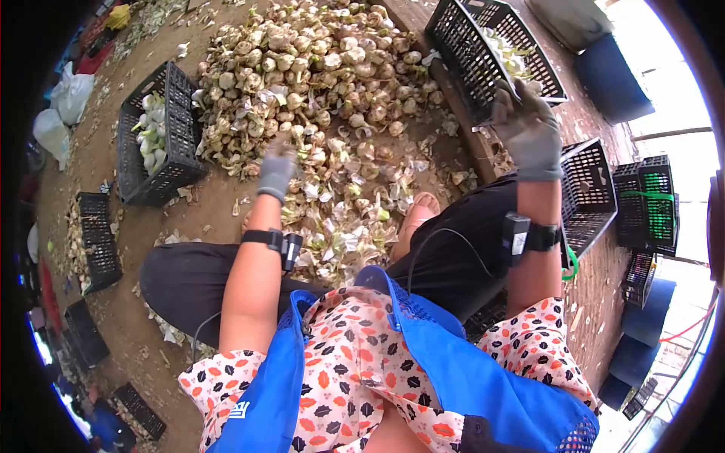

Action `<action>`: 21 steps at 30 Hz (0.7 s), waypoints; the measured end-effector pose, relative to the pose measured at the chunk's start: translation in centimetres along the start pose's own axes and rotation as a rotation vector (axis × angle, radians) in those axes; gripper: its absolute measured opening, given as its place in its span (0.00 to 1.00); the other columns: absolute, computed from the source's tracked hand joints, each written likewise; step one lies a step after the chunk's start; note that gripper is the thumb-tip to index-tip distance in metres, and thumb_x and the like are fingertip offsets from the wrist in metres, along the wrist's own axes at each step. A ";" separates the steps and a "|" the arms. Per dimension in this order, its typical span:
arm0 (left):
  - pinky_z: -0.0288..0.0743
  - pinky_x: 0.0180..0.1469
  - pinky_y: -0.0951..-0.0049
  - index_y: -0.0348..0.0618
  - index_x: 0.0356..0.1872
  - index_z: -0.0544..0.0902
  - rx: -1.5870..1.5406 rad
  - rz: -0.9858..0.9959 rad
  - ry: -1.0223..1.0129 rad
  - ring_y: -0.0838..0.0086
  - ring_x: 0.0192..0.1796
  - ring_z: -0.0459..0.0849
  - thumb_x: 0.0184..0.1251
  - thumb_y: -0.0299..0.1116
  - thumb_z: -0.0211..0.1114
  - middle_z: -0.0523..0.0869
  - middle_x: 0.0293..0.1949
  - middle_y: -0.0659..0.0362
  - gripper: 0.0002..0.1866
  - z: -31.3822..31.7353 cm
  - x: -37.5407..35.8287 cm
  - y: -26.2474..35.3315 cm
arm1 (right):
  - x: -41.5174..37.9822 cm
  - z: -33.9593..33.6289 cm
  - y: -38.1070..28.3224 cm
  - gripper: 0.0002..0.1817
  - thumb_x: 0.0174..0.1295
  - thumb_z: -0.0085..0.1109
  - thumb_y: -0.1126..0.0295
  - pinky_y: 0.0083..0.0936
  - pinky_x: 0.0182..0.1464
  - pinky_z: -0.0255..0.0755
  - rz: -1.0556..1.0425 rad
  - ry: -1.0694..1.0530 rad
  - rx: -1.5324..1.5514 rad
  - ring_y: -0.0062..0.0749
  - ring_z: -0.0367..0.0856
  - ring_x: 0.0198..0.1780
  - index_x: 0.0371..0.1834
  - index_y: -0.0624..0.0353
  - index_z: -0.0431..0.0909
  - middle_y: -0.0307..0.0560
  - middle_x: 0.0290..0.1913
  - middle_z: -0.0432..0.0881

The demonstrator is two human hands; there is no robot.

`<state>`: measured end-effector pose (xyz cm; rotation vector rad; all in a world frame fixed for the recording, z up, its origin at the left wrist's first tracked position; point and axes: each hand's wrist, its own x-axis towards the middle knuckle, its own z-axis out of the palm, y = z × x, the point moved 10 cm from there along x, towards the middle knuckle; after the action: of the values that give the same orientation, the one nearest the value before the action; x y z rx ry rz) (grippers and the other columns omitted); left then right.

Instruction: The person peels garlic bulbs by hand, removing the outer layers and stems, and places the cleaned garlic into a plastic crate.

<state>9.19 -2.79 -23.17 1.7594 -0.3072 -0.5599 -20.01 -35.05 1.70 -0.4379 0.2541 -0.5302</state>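
My left hand (278, 167), in a grey glove, reaches over the near edge of a large heap of garlic bulbs (302, 68); its fingers are blurred, and whether they hold anything I cannot make out. Raised at the right, my right hand (529, 128), gloved too, is at the near end of a black crate (468, 60) that contains pale, peeled garlic (506, 53). Its fingers are spread and nothing shows between them. Loose skins and trimmings (332, 234) lie between my legs, below the heap.
Another black crate (174, 128) with white garlic stands left of the heap. An empty-looking black crate (589, 192) is beside my right knee, with stacked crates (646, 204) beyond. A wooden beam (464, 128) runs along the heap's right side. More crates (98, 241) stand at the far left.
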 end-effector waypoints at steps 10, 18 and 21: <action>0.71 0.58 0.65 0.56 0.57 0.77 0.955 -0.143 -0.639 0.60 0.58 0.77 0.58 0.32 0.62 0.74 0.61 0.49 0.23 16.2 -8.3 -10.2 | 2.6 -0.2 10.7 0.19 0.67 0.46 0.70 0.31 0.41 0.74 0.137 0.150 -0.366 0.38 0.80 0.42 0.59 0.66 0.66 0.54 0.48 0.78; 0.72 0.43 0.78 0.38 0.42 0.80 0.250 -0.125 -0.333 0.78 0.38 0.79 0.65 0.28 0.59 0.85 0.38 0.59 0.08 11.9 -2.0 -7.9 | 2.3 -0.1 13.4 0.16 0.69 0.43 0.69 0.32 0.46 0.76 0.222 0.157 -0.597 0.35 0.81 0.43 0.57 0.62 0.69 0.52 0.50 0.79; 0.74 0.50 0.67 0.43 0.58 0.76 0.614 -0.265 -0.255 0.60 0.53 0.80 0.60 0.42 0.64 0.82 0.50 0.49 0.26 8.5 -1.2 -3.6 | 2.3 0.2 14.4 0.15 0.69 0.43 0.69 0.31 0.45 0.77 0.233 0.120 -0.588 0.35 0.81 0.42 0.55 0.62 0.70 0.52 0.49 0.80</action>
<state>3.45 -8.37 -27.97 2.3429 -0.4615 -0.9578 -11.81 -25.07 -5.07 -0.9354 0.5745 -0.2440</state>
